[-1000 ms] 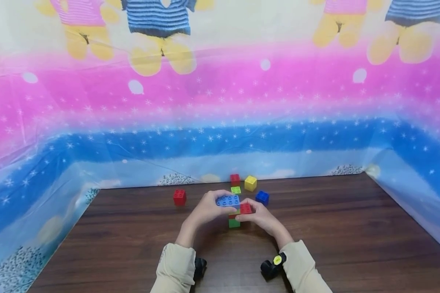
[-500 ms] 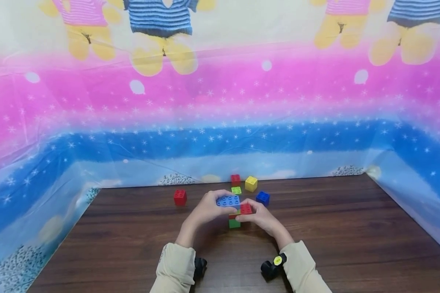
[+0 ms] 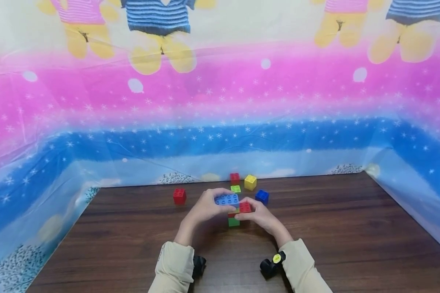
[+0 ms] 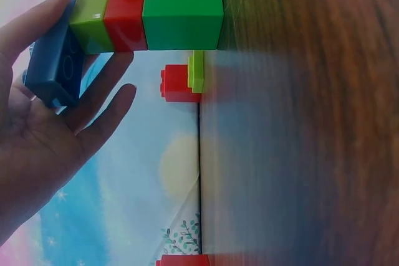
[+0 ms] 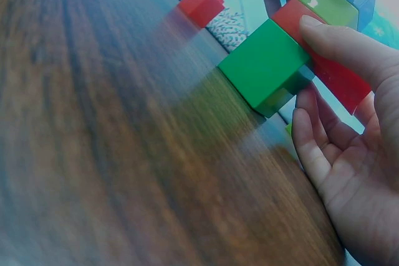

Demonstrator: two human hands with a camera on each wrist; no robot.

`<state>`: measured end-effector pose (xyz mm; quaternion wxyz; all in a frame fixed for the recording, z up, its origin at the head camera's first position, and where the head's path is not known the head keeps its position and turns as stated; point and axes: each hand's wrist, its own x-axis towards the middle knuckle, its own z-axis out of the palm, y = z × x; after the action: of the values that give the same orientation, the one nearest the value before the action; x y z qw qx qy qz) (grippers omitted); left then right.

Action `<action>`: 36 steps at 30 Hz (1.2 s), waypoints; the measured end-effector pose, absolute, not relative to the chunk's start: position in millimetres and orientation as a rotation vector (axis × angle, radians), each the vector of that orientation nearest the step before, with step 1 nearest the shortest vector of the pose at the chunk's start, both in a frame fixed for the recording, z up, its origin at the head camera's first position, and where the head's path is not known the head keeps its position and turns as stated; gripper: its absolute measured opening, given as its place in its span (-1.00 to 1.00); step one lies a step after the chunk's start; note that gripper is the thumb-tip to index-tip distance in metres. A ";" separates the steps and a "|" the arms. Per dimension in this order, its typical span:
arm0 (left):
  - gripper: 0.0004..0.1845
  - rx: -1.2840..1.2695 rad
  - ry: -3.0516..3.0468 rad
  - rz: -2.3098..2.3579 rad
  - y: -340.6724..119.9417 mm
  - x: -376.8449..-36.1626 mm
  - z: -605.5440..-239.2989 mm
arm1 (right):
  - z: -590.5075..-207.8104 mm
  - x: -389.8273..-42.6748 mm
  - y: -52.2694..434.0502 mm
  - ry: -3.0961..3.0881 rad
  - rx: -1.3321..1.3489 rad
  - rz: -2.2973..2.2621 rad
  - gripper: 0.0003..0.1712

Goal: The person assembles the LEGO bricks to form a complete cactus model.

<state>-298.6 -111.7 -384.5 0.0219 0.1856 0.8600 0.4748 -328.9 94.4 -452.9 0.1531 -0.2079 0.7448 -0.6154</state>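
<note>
A stack of toy building blocks stands upright on the table between my hands. At its bottom is a green block (image 3: 234, 222), with a long red block (image 5: 340, 79) above it that juts out to the right. A lime block (image 4: 92, 17) comes after that, and a long blue block (image 3: 226, 199) tops the stack, jutting out to the left. My left hand (image 3: 206, 208) grips the blue block between thumb and fingers. With thumb and fingers, my right hand (image 3: 262, 219) pinches the red block's overhanging end; part of that block is hidden in the head view.
Behind the stack lie a lime block (image 3: 236, 189), a red block (image 3: 234, 178), a yellow block (image 3: 250, 182) and a dark blue block (image 3: 262, 197). Another red block (image 3: 179, 196) sits farther left. A patterned cloth (image 3: 220, 142) hangs along the back edge of the brown table (image 3: 132, 244).
</note>
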 end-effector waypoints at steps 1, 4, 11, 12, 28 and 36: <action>-0.54 0.577 2.665 1.477 -112.7 -298.3 -384.1 | -452.8 -329.0 94.2 2.136 -0.594 -1.765 -0.64; -0.53 0.582 2.642 1.526 -116.6 -297.6 -382.1 | -452.7 -329.3 94.4 2.140 -0.588 -1.764 -0.62; -0.61 0.580 2.610 1.681 -128.7 -296.8 -374.6 | -452.5 -331.2 95.1 2.179 -0.605 -1.746 -0.57; -0.62 0.570 2.613 1.703 -130.1 -296.8 -373.2 | -452.8 -331.5 95.0 2.184 -0.593 -1.745 -0.58; -0.56 0.097 3.032 1.884 -175.4 -305.5 -376.3 | -454.5 -331.0 93.7 2.213 -0.580 -1.729 -0.60; -0.44 -0.175 2.955 1.919 -188.2 -312.4 -393.0 | -455.2 -331.4 94.1 2.205 -0.607 -1.731 -0.58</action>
<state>-312.4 -188.2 -393.0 -0.1920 -0.0488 0.8221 0.5337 -331.4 94.1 -455.2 0.1365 -0.2096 0.7615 -0.5979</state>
